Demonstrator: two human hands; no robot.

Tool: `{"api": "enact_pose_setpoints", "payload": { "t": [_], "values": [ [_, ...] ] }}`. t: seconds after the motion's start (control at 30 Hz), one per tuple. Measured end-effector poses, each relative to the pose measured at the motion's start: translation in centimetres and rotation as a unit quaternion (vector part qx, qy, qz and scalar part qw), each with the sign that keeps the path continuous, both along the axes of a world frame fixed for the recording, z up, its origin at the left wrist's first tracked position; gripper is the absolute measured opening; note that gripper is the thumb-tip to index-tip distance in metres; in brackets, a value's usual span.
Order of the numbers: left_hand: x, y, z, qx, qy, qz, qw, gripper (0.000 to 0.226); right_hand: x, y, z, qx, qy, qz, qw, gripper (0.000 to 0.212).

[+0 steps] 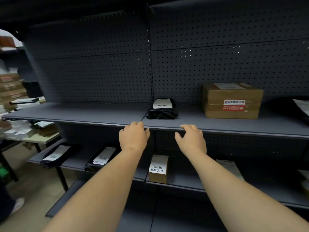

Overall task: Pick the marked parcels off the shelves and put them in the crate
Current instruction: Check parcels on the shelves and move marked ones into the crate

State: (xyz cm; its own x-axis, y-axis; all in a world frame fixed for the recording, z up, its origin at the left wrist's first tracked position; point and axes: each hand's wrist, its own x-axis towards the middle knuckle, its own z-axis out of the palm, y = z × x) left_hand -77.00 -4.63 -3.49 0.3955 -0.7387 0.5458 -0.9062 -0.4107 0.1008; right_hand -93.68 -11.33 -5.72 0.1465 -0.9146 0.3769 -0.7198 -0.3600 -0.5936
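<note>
My left hand [133, 137] and my right hand [191, 139] reach out side by side at the front edge of the upper shelf [83, 114], both empty, fingers loosely curled and apart. Just beyond them on that shelf lies a black bag parcel [162, 109] with a white label. A brown cardboard box [231, 101] with a red and white sticker stands further right. On the lower shelf [184, 181] a small brown box [158, 169] carries a handwritten label, and two black bag parcels [102, 159] [56, 154] lie to its left. No crate is in view.
Dark pegboard backs the shelving. At the left a table [38, 138] holds stacked boxes and white parcels. More parcels show at the right edge [302, 106] and on the lower shelf right [230, 169]. Light floor lies at the lower left.
</note>
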Motion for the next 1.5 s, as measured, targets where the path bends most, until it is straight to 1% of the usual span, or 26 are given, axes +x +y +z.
{"api": "enact_pose_setpoints", "payload": {
  "t": [0.2,0.27,0.33,0.4,0.53,0.6,0.67,0.7,0.73,0.8,0.87,0.9,0.97,1.1,1.2,1.3,1.4,1.5],
  "values": [
    [3.4,-5.3,0.6,-0.005,0.009,-0.008,1.000,0.032,4.1,-5.7,1.2,0.012,-0.029,0.011,0.999,0.042],
    [4.4,-7.5,0.9,-0.008,0.028,-0.013,1.000,0.035,5.2,-8.1,1.6,0.021,-0.042,0.008,0.999,0.042],
    [5.4,-9.9,1.2,-0.007,0.070,-0.015,0.997,0.038,6.1,-10.5,2.0,0.033,-0.050,0.000,0.998,0.042],
    [6.4,-12.4,1.7,0.002,0.136,-0.018,0.990,0.041,6.9,-12.9,2.4,0.052,-0.060,-0.003,0.997,0.043],
    [7.9,-17.4,2.3,0.006,0.264,-0.036,0.964,0.047,8.4,-17.6,3.4,0.097,-0.093,0.006,0.991,0.047],
    [8.4,-19.7,2.5,0.009,0.315,-0.055,0.947,0.047,9.0,-19.6,3.9,0.126,-0.129,0.008,0.984,0.050],
    [8.8,-21.7,2.6,0.017,0.377,-0.071,0.923,0.041,9.6,-21.1,4.2,0.163,-0.175,0.008,0.971,0.050],
    [9.0,-22.6,2.6,0.015,0.417,-0.074,0.906,0.038,9.8,-21.8,4.2,0.189,-0.205,0.008,0.960,0.048],
    [9.1,-23.3,2.5,0.006,0.463,-0.074,0.883,0.037,10.1,-22.6,4.1,0.220,-0.242,0.011,0.945,0.044],
    [9.4,-24.6,2.3,-0.017,0.559,-0.076,0.825,0.040,10.5,-23.6,3.9,0.283,-0.307,0.016,0.908,0.030],
    [10.0,-25.8,1.9,-0.022,0.624,-0.073,0.778,0.051,10.8,-24.2,3.9,0.320,-0.342,0.018,0.883,0.019],
    [10.2,-26.3,1.8,-0.022,0.647,-0.074,0.758,0.055,10.9,-24.4,3.9,0.330,-0.356,0.020,0.874,0.019],
    [10.5,-27.0,1.7,-0.017,0.684,-0.084,0.724,0.054,11.1,-24.8,3.9,0.343,-0.370,0.017,0.863,0.025],
    [11.1,-28.1,1.5,-0.008,0.725,-0.100,0.682,0.050,11.6,-25.2,4.2,0.378,-0.393,0.016,0.838,0.028],
    [11.6,-28.4,1.3,0.000,0.741,-0.113,0.662,0.047,11.9,-25.1,4.5,0.384,-0.412,0.014,0.826,0.030],
    [11.8,-28.3,1.4,0.003,0.743,-0.122,0.658,0.045,12.2,-24.7,4.6,0.377,-0.413,0.008,0.829,0.030],
    [11.9,-27.8,1.6,-0.001,0.732,-0.125,0.670,0.052,12.4,-24.2,4.5,0.346,-0.429,0.003,0.834,0.031],
    [12.0,-26.9,1.7,-0.041,0.729,-0.159,0.665,0.050,12.7,-23.3,4.3,0.302,-0.444,-0.001,0.844,0.032]
  ]
}}
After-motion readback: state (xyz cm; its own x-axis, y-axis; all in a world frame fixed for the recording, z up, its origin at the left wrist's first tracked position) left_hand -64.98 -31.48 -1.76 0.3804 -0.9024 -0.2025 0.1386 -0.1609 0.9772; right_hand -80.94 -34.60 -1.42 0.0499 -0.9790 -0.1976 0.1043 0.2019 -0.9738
